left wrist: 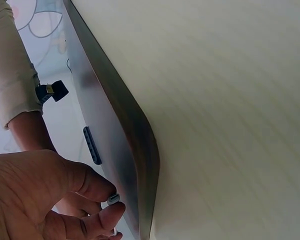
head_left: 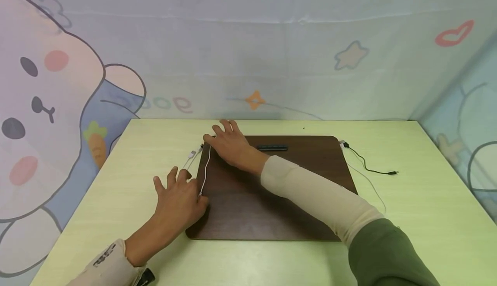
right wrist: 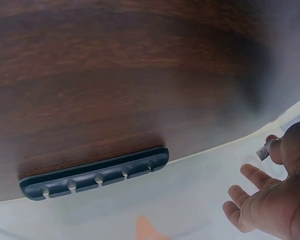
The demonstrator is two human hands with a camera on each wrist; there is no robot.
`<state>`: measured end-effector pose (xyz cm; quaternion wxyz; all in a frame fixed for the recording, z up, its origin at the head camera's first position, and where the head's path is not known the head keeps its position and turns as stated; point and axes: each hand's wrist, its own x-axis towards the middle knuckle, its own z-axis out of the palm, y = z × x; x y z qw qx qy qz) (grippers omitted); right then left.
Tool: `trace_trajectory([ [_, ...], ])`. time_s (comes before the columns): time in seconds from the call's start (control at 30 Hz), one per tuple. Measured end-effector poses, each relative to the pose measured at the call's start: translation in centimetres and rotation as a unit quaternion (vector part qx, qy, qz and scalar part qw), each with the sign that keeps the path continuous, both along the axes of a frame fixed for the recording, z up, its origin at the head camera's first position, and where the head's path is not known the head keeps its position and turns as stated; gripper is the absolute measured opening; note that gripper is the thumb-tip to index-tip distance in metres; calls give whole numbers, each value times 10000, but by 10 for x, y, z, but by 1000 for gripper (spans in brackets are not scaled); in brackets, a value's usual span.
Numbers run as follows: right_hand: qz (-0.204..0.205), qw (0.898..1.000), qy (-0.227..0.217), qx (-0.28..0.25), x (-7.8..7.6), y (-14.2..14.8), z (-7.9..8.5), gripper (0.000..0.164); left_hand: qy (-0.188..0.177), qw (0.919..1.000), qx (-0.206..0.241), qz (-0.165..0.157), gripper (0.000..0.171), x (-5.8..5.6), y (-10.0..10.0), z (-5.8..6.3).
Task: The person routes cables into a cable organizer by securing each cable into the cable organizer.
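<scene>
A white USB cable (head_left: 206,169) runs between both hands over the left side of a dark brown board (head_left: 268,217). My left hand (head_left: 176,204), at the board's left edge, pinches its small metal connector (left wrist: 113,199) between thumb and finger. Farther back, at the far left corner, my right hand (head_left: 231,146) holds the USB-A plug (right wrist: 263,151) by thumb and finger, other fingers spread. A dark cable organizer (head_left: 272,147) with several slots lies near the board's far edge, right of that hand; its slots show in the right wrist view.
Left of the board lies another white cable (head_left: 192,156), partly hidden by the left hand. On the right are a black cable (head_left: 365,161) and a thin white cable (head_left: 372,183). A printed curtain (head_left: 272,61) stands behind the pale table (head_left: 256,262).
</scene>
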<state>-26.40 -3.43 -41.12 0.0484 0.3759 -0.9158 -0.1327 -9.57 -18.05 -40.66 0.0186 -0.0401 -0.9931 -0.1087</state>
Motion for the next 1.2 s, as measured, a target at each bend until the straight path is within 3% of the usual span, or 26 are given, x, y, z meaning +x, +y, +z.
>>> trace_trajectory([
  [0.4,-82,9999,24,-59,-2,10,-2,46,167,9995,-206,-165,26,-3,8,0],
  [0.8,-170,9998,91,-54,-6,20,-1,44,392,9985,-91,-366,20,-8,16,-2],
  [1.2,-292,9996,-45,-26,-6,33,-1,49,271,9987,-129,-417,24,-11,25,0],
])
